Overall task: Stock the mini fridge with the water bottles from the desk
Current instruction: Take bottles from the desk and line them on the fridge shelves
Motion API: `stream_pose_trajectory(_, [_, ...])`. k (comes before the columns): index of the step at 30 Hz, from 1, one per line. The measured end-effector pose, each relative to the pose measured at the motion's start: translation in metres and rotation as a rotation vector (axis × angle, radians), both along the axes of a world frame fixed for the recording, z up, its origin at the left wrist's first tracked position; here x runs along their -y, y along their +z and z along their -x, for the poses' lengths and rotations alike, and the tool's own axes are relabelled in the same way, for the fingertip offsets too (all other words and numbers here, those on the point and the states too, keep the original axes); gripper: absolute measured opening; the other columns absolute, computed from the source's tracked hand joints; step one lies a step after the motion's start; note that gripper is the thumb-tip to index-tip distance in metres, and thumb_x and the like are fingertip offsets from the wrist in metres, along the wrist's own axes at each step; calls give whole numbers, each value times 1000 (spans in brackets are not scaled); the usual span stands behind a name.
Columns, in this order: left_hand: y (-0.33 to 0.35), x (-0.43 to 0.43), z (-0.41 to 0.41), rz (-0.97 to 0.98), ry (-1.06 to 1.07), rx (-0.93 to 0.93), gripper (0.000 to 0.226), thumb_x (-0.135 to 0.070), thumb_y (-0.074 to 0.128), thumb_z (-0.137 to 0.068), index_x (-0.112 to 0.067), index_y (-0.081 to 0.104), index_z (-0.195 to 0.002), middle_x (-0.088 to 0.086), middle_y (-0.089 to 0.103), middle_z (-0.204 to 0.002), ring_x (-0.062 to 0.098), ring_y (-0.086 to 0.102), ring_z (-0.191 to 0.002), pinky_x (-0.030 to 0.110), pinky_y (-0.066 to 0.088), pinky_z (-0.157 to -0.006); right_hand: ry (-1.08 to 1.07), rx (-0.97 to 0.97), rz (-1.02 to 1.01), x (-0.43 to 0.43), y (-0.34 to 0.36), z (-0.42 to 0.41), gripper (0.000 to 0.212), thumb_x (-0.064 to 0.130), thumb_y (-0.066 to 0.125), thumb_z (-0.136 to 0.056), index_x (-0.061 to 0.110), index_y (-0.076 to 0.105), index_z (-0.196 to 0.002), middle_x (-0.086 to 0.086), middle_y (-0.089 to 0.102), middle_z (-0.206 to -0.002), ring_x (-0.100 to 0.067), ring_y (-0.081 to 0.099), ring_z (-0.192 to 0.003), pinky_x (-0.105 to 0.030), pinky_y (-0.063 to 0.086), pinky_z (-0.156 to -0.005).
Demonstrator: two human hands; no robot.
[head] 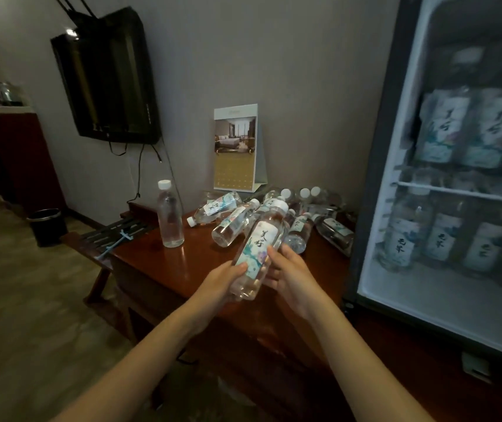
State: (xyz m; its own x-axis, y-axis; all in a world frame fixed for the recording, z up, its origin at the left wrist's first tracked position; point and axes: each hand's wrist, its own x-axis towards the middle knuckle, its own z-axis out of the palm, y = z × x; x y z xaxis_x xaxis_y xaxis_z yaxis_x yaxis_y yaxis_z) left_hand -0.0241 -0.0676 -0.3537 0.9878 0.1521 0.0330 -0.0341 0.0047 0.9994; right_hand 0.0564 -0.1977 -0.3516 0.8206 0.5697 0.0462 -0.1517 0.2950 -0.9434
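Holding a labelled water bottle [260, 239] between them, both hands sit nearest the camera. The left hand [228, 277] lays its thumb across the lower label with its fingers curled under the base. The right hand [289, 274] grips the opposite side, fingers wrapped behind the clear body. The bottle is tilted, cap up and away, raised above the front of the table [164, 269]; it has not reached the fridge.

Just beyond its cap lies a heap of bottles [301, 214], all on their sides and leaning on one another, some near the table's right edge. To the left, apart from the heap, an upright bottle [169, 214] with no label stands alone. Behind them a calendar card [235, 147] is propped against the wall.

At the right stands the mini fridge [374, 178], with stocked bottles [402, 236] packed in rows on at least two levels. It is too blurred to tell whether a glass door is across the opening.

The likely trouble is in the swing to the right. Both hands grip low on the bottle, so the cap end could sweep the heap and set round bottles rolling off the table. Passing to one hand on smooth plastic could let the bottle slip. The rows inside look full, so pushing another in could topple the standing ones.
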Motion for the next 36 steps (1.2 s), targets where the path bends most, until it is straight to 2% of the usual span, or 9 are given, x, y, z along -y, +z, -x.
stream_pose_trajectory(4, [6, 40, -7, -89, -101, 88, 47, -48, 55, -85, -24, 45, -125, 3, 66, -111, 17, 66, -92, 32, 50, -77, -62, 107, -4, 39, 18, 8, 36, 17, 52, -94, 23, 47, -129, -8, 67, -115, -23, 67, -102, -39, 55, -87])
stream_pose_trajectory(8, [2, 73, -10, -58, -201, 134, 48, -40, 46, -84, -33, 28, -129, 1, 53, -128, 13, 64, -106, 22, 54, -76, -125, 194, 79, 73, 21, 16, 53, 15, 59, -90, 31, 40, -136, -6, 64, -117, -20, 66, -102, -38, 55, -87])
stream_pose_trajectory(13, [-3, 104, -16, -65, -257, 192, 36, -24, 41, -95, -37, 29, -127, -4, 56, -123, 9, 64, -104, 22, 54, -76, -166, 274, 152, 110, 18, 19, 52, 17, 60, -90, 33, 41, -136, -5, 64, -117, -18, 66, -103, -39, 54, -90])
stream_pose_trajectory(16, [-8, 123, -23, -101, -262, 251, 34, -20, 44, -96, -33, 32, -125, -7, 56, -121, 5, 62, -106, 23, 53, -79, -199, 310, 159, 132, 17, 20, 50, 16, 63, -87, 38, 44, -128, 1, 66, -112, -9, 67, -98, -26, 55, -79])
stream_pose_trajectory(20, [-14, 152, -35, -230, -328, 295, 43, -40, 56, -86, -38, 32, -122, -13, 52, -124, -1, 56, -113, 27, 51, -91, -254, 383, 248, 166, 18, 21, 51, 15, 68, -83, 40, 42, -120, 4, 64, -115, -5, 64, -100, -16, 53, -72])
stream_pose_trajectory(26, [-11, 208, -58, -329, -412, 341, 52, -27, 48, -93, -35, 18, -134, -32, 39, -123, -25, 40, -112, 1, 37, -88, -416, 373, 256, 219, 12, 16, 55, 8, 65, -85, 26, 40, -131, 8, 63, -115, 2, 63, -100, -14, 52, -75])
stream_pose_trajectory(30, [-15, 241, -81, -365, -467, 383, 49, -36, 44, -95, -54, 17, -131, -32, 39, -131, -10, 39, -126, 11, 36, -99, -527, 351, 282, 246, 5, 5, 54, 7, 61, -88, 28, 37, -131, 7, 59, -122, 1, 58, -108, -19, 51, -87])
stream_pose_trajectory(32, [-17, 254, -90, -370, -483, 410, 52, -30, 43, -97, -62, 15, -127, -35, 37, -132, -10, 39, -126, 12, 35, -100, -567, 361, 283, 254, 4, 0, 53, 6, 58, -89, 28, 35, -132, 10, 57, -122, 2, 56, -110, -21, 49, -91])
stream_pose_trajectory(36, [-18, 269, -104, -334, -475, 481, 59, -19, 43, -98, -53, 12, -135, -35, 33, -136, -11, 36, -128, 8, 33, -99, -619, 384, 327, 262, 3, -18, 51, 6, 56, -91, 32, 33, -129, 10, 55, -121, 7, 54, -107, -13, 49, -85])
